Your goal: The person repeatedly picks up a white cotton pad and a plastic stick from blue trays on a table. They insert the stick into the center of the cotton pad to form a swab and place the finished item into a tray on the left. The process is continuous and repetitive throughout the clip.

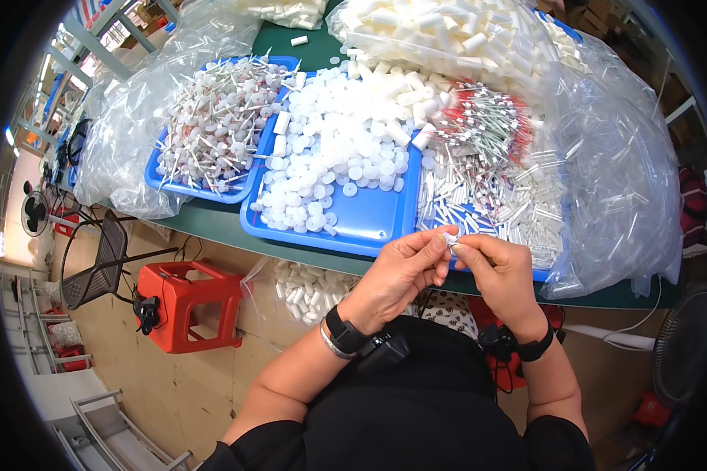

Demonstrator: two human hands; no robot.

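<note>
My left hand point(404, 271) and my right hand point(501, 276) meet above the front edge of the table. Their fingertips pinch a small whitish piece point(451, 239), mostly covered by the fingers. Just beyond them lie many thin white sticks point(448, 196) and a bundle of thin pieces with red ends point(487, 125). To the left, a blue tray point(361, 224) holds translucent round caps point(314, 192) and some white cylinders point(397, 133). A further blue tray point(204, 194) at the left is heaped with caps fitted on thin stems point(216, 118).
A large clear bag of white cylinders point(463, 35) stands at the back. Clear plastic bags point(613, 173) flank the trays on the green table point(220, 228). Below are a red stool point(188, 306), an open bag of cylinders point(310, 290) and a fan point(686, 345) at right.
</note>
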